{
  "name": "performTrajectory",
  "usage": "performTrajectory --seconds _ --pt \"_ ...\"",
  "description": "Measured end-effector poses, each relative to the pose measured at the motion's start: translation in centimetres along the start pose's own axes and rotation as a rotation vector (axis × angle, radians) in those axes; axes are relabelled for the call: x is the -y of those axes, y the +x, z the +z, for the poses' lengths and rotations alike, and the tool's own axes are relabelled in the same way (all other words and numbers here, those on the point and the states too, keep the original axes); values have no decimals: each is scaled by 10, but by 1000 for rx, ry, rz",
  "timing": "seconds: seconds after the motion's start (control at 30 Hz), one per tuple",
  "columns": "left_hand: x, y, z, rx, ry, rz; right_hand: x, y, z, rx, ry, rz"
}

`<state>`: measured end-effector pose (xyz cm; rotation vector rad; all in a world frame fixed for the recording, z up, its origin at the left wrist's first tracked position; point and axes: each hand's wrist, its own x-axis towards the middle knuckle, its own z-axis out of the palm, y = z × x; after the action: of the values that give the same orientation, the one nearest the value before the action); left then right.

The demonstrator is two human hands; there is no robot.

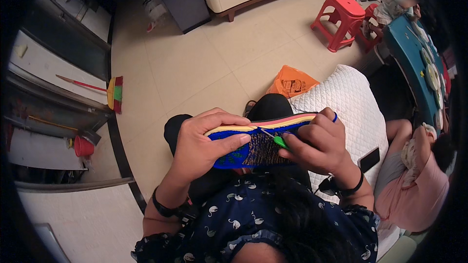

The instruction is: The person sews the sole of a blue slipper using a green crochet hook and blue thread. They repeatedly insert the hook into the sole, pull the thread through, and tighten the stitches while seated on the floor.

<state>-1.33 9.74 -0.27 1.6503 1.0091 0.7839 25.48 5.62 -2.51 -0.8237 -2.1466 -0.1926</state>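
Between my two hands is a slipper with a layered foam sole (234,128) in yellow, pink and black, and a knitted blue and brown upper (268,149). My left hand (208,140) grips its left end, thumb on the knitted side and fingers over the sole's edge. In my right hand (318,142) is a green-handled hook tool (280,141), its thin metal shaft touching the seam between sole and upper. The fingers of that hand also press against the slipper's right part. Blue yarn (335,117) loops round a right finger. The tool's tip is hidden at the seam.
A white quilted cover (343,98) lies at my right, with a smartphone (369,159) on it. Beyond my knees is an orange plastic bag (293,81). A person in pink (413,193) sits close at right. Farther off are a red stool (342,18), a teal table (406,51) and another person.
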Motion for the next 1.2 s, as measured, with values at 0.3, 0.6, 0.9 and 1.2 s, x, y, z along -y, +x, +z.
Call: performTrajectory --seconds 0.3,0.6,0.9,1.2 --pt "-8 4 -8 142 -74 -101 -47 12 -26 291 829 259" --pt "-9 4 -5 239 -36 52 -59 5 17 405 1439 436" --pt "-16 4 1 148 -33 -39 -13 15 -28 199 413 183" --pt "-4 2 10 61 92 172 10 14 -21 209 -120 209"
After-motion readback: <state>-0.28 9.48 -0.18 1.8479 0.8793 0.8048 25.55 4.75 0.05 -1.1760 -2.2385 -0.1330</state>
